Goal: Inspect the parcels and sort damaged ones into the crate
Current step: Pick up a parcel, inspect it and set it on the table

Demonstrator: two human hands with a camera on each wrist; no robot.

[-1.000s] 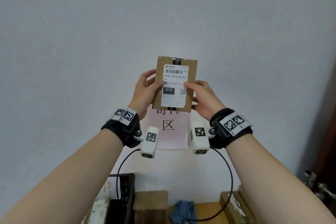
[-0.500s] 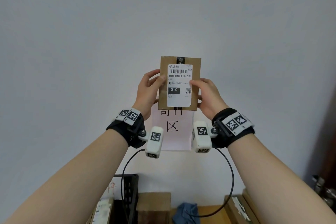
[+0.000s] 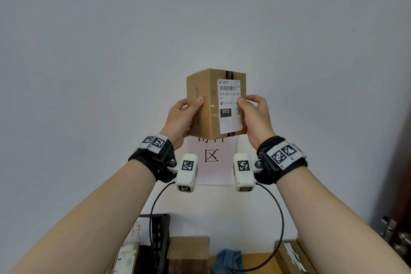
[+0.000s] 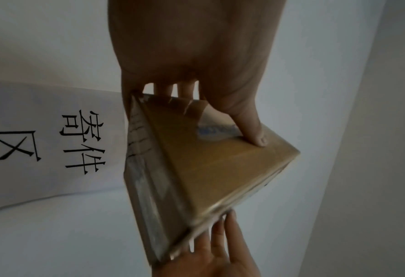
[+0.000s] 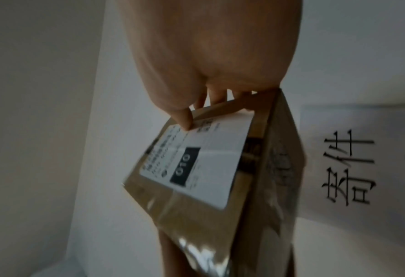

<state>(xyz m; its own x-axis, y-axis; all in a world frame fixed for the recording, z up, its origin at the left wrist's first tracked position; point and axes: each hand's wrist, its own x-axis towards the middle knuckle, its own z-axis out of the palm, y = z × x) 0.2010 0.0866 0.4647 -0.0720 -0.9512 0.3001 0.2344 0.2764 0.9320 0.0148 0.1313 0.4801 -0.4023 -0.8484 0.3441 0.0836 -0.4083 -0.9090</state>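
Note:
I hold a small brown cardboard parcel (image 3: 210, 115) up in front of the white wall, turned so its plain left side and its labelled face both show. A white shipping label (image 3: 230, 104) marked 010 covers the right face. My left hand (image 3: 184, 115) grips the left side, thumb on the plain face, fingers behind. My right hand (image 3: 253, 115) grips the right edge, thumb on the label. The left wrist view shows the parcel (image 4: 211, 168) taped, with my left hand's (image 4: 220, 105) thumb pressed on it. In the right wrist view the parcel (image 5: 220, 187) hangs under my right hand (image 5: 196, 105).
A black slatted crate (image 3: 159, 242) stands at the lower left, with labelled parcels (image 3: 126, 258) beside it. More cardboard boxes (image 3: 189, 253), a blue cloth (image 3: 226, 260) and a box (image 3: 291, 256) at the right lie below. A paper sign (image 3: 213, 160) hangs on the wall.
The parcel has been rotated about its upright axis, so its plain left side now faces me beside the label. Both hands kept hold and shifted slightly right.

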